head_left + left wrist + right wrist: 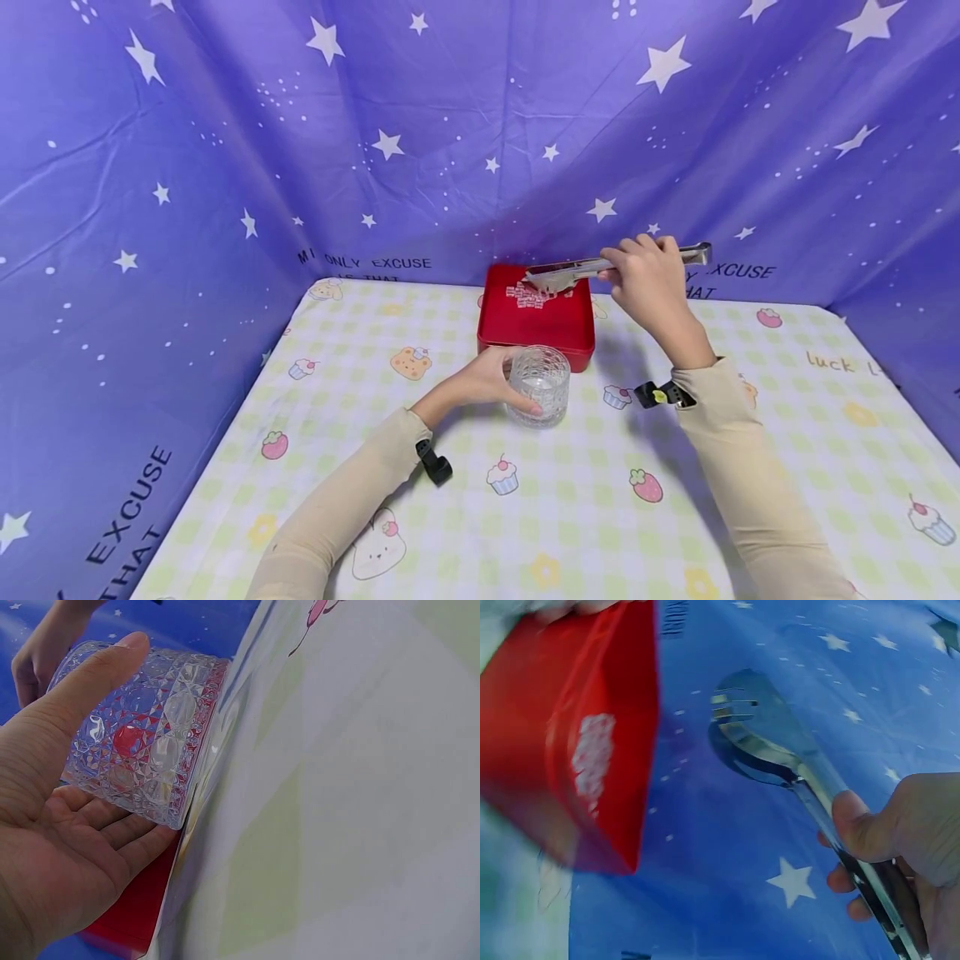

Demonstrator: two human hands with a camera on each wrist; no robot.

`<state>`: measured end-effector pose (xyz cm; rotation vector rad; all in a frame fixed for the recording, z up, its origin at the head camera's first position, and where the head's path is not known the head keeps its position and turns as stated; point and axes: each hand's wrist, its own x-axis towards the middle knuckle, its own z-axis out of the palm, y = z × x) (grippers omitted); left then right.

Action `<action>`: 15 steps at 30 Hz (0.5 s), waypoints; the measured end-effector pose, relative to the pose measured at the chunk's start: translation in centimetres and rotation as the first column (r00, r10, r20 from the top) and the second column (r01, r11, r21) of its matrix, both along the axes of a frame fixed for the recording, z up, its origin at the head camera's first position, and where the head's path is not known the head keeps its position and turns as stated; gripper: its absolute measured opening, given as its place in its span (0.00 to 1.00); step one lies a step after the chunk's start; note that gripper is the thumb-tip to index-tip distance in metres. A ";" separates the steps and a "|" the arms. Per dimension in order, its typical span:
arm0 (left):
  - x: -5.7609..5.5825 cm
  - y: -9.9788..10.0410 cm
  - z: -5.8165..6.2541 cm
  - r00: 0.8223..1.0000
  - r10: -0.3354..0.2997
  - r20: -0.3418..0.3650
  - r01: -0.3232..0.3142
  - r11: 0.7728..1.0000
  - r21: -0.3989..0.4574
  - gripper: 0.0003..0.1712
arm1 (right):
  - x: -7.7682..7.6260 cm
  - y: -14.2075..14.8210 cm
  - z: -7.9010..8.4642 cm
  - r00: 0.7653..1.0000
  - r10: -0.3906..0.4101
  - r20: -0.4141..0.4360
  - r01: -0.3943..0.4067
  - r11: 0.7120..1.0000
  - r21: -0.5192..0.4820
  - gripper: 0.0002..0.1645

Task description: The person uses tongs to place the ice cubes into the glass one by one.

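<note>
My left hand [483, 379] holds a clear cut-glass tumbler [542, 387] on the tablecloth, just in front of a red tin [536, 329]. In the left wrist view the thumb lies along the faceted wall of the tumbler [150, 727], with the fingers around the other side. My right hand [645, 275] grips metal serving tongs [581, 268], their tips over the far part of the tin. The right wrist view shows the tongs' forked and rounded heads [750, 739] close together. A whitish, patterned patch [592, 761] shows on the tin's red surface.
A checked tablecloth [450, 517] with cupcake, strawberry and bear prints covers the table. Blue cloth [450, 108] with white stars hangs along the back and left. Black bands [435, 462] sit on both wrists over beige sleeves.
</note>
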<state>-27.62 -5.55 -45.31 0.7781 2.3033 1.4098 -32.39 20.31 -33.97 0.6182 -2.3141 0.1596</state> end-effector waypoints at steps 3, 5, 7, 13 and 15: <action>-0.1 0.0 -0.1 1.000 0.001 -0.001 -0.001 1.000 -0.002 0.50 | -0.7 0.1 -0.3 0.999 -0.003 -0.036 0.006 0.997 0.081 0.10; -0.1 0.0 -0.1 1.000 0.001 -0.002 -0.001 1.000 -0.003 0.50 | -1.3 0.2 -0.5 0.998 -0.003 -0.059 0.011 0.991 0.133 0.09; 0.0 0.0 -0.1 1.000 0.000 -0.003 0.000 1.000 -0.003 0.50 | -1.8 0.3 -0.8 0.996 0.000 -0.086 0.016 0.984 0.178 0.09; 0.0 0.0 -0.1 1.000 -0.010 0.010 0.009 1.000 0.017 0.49 | -3.1 0.8 -2.1 0.987 0.038 -0.154 0.010 0.955 0.296 0.10; 0.0 0.1 -0.1 1.000 -0.009 0.013 0.009 1.000 0.020 0.49 | -3.5 1.0 -2.5 0.985 0.058 -0.164 0.001 0.942 0.336 0.10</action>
